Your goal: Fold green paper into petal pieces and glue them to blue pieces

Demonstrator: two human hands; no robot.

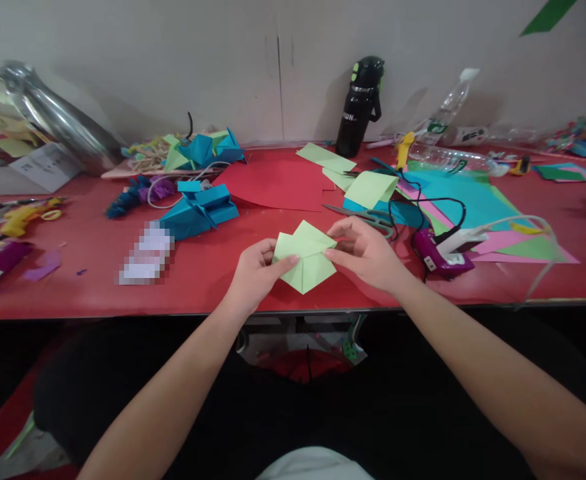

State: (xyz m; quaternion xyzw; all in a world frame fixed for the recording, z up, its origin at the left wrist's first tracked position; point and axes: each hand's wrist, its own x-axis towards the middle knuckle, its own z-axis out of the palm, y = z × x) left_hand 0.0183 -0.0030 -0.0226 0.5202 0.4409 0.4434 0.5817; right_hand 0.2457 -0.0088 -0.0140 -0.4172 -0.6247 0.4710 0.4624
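Note:
Between my two hands is a folded piece of light green paper [305, 260], raised at the front edge of the red table [193, 287]. My left hand [259, 270] pinches its left side, thumb on top and fingers behind. On the opposite side, my right hand [365, 253] grips the right corner between thumb and fingers. Creases run across the paper, and its flaps overlap at the top. Scissors [365, 219] lie just beyond my right hand. A blue folded paper shape [200, 210] rests on the table to the left.
A purple power strip [440, 257] with cables sits at right, near coloured paper sheets [473, 200]. Red paper [273, 180] lies behind my hands. A black bottle [360, 110] stands by the wall; a steel jug [63, 117] and a yellow glue gun [25, 217] are at left.

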